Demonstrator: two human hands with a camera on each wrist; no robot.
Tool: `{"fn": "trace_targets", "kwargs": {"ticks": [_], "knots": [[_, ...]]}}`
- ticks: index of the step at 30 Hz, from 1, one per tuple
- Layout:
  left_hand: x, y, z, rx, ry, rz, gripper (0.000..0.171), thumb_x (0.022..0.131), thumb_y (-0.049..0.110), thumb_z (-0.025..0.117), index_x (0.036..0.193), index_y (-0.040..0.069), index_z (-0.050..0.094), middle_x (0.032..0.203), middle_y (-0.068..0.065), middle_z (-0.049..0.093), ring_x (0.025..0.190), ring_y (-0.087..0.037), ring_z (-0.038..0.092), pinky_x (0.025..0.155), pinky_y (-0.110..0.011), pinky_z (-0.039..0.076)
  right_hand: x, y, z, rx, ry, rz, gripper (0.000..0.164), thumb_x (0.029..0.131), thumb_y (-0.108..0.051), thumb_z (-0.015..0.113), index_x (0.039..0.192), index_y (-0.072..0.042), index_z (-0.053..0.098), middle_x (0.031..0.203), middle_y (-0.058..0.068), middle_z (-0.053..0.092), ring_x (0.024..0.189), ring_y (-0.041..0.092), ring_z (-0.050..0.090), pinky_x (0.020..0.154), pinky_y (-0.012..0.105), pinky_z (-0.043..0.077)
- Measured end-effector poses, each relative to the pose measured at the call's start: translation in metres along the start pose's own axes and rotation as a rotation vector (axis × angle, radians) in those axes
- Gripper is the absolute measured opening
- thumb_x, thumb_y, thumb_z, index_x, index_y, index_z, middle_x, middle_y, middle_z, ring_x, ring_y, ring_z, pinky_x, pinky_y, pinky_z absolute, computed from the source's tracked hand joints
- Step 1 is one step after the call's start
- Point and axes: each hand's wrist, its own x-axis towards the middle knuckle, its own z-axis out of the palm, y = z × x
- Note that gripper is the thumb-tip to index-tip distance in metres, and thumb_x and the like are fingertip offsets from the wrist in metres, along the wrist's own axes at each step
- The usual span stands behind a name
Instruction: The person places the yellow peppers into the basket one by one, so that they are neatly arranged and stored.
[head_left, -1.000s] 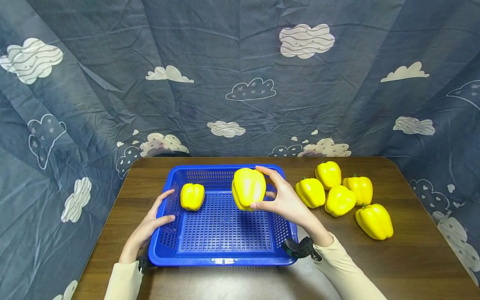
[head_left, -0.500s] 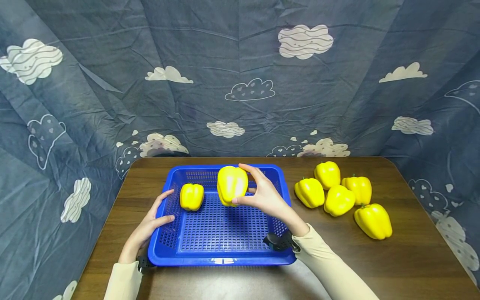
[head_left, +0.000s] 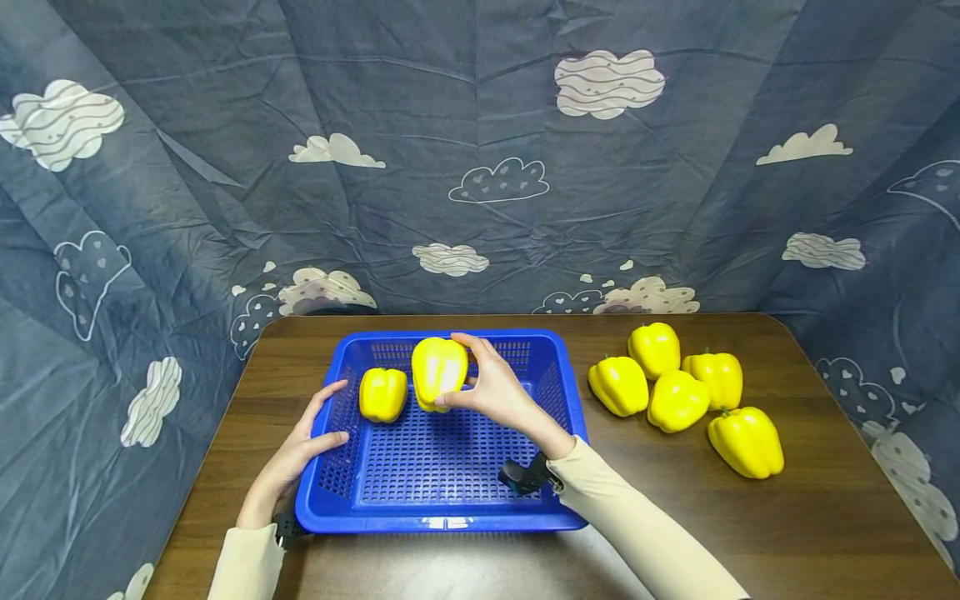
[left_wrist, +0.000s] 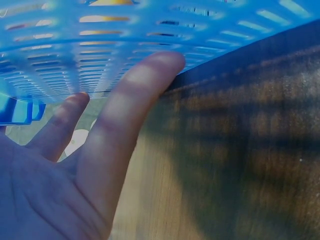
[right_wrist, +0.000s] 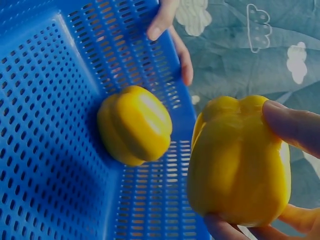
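My right hand [head_left: 501, 393] holds a yellow bell pepper [head_left: 437, 371] between thumb and fingers, raised over the blue plastic basket [head_left: 457, 523]. The right wrist view shows this bell pepper [right_wrist: 240, 160] upright, thumb on one side and fingers on the other. A second yellow bell pepper [head_left: 383, 395] lies inside the basket near its left wall, just left of the held one. My left hand [head_left: 294, 454] grips the basket's left rim, thumb and a finger reaching over it. In the left wrist view, fingers [left_wrist: 117, 117] lie along the outside of the slotted wall.
On the wooden table [head_left: 675, 533], right of the basket, sit several more yellow bell peppers [head_left: 677, 402] in a loose cluster. One bell pepper [head_left: 746, 442] lies nearest the front. A dark blue cloth [head_left: 495, 100] with cloud prints hangs behind and beside the table.
My right hand has carried its bell pepper leftward over the basket, from the right half to close beside the bell pepper inside. The left hand has stayed at the rim.
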Motion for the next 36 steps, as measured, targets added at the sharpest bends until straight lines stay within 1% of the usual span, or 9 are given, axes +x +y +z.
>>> {"fn": "trace_targets", "kwargs": {"ticks": [7, 13, 16, 20, 27, 31, 36], "knots": [[-0.001, 0.000, 0.000, -0.002, 0.001, -0.005, 0.072, 0.091, 0.005, 0.053, 0.151, 0.022, 0.016, 0.151, -0.024, 0.010, 0.120, -0.053, 0.036, 0.081, -0.054, 0.049, 0.007, 0.005, 0.009, -0.021, -0.004, 0.000, 0.085, 0.067, -0.011, 0.086, 0.139, -0.002, 0.041, 0.133, 0.018, 0.044, 0.112, 0.030, 0.049, 0.083, 0.039, 0.052], [-0.002, 0.000, 0.000, -0.005, -0.001, -0.013, 0.072, 0.091, 0.006, 0.053, 0.151, 0.023, 0.016, 0.151, -0.024, 0.010, 0.121, -0.052, 0.035, 0.082, -0.054, 0.049, 0.012, 0.009, 0.015, -0.079, -0.016, 0.003, 0.084, 0.067, -0.014, 0.086, 0.138, -0.002, 0.042, 0.132, 0.019, 0.045, 0.109, 0.030, 0.050, 0.082, 0.037, 0.052], [-0.002, 0.001, 0.000, -0.020, -0.002, -0.015, 0.072, 0.091, 0.005, 0.053, 0.150, 0.024, 0.016, 0.151, -0.023, 0.010, 0.120, -0.051, 0.036, 0.082, -0.054, 0.049, 0.014, 0.012, 0.019, -0.121, -0.013, 0.000, 0.084, 0.066, -0.016, 0.086, 0.137, -0.002, 0.043, 0.131, 0.019, 0.047, 0.109, 0.030, 0.050, 0.087, 0.039, 0.048], [-0.002, 0.001, 0.000, -0.055, -0.010, -0.010, 0.072, 0.092, 0.002, 0.052, 0.150, 0.023, 0.016, 0.148, -0.025, 0.015, 0.118, -0.049, 0.037, 0.082, -0.053, 0.048, 0.016, 0.016, 0.024, -0.151, -0.015, -0.016, 0.084, 0.063, -0.015, 0.086, 0.134, 0.000, 0.045, 0.124, 0.019, 0.051, 0.108, 0.030, 0.050, 0.093, 0.041, 0.042], [-0.001, 0.001, 0.000, -0.040, -0.004, -0.024, 0.072, 0.091, 0.004, 0.053, 0.150, 0.025, 0.016, 0.149, -0.025, 0.014, 0.119, -0.049, 0.037, 0.083, -0.054, 0.048, 0.017, 0.028, 0.035, -0.152, -0.028, 0.006, 0.085, 0.060, -0.014, 0.086, 0.132, 0.003, 0.044, 0.119, 0.020, 0.050, 0.104, 0.031, 0.051, 0.091, 0.042, 0.043], [-0.001, 0.002, 0.001, -0.058, -0.014, -0.018, 0.072, 0.092, 0.002, 0.052, 0.151, 0.025, 0.016, 0.149, -0.025, 0.014, 0.118, -0.048, 0.038, 0.083, -0.053, 0.048, 0.016, 0.037, 0.041, -0.153, -0.037, 0.028, 0.085, 0.059, -0.013, 0.087, 0.131, 0.003, 0.044, 0.118, 0.021, 0.049, 0.102, 0.030, 0.051, 0.088, 0.041, 0.044], [0.000, 0.002, 0.001, -0.062, -0.016, -0.018, 0.072, 0.092, 0.002, 0.052, 0.150, 0.025, 0.016, 0.149, -0.025, 0.014, 0.118, -0.048, 0.038, 0.082, -0.053, 0.048, 0.016, 0.045, 0.047, -0.166, -0.043, 0.036, 0.086, 0.059, -0.012, 0.087, 0.131, 0.003, 0.044, 0.121, 0.022, 0.048, 0.103, 0.030, 0.051, 0.089, 0.041, 0.044]]}}
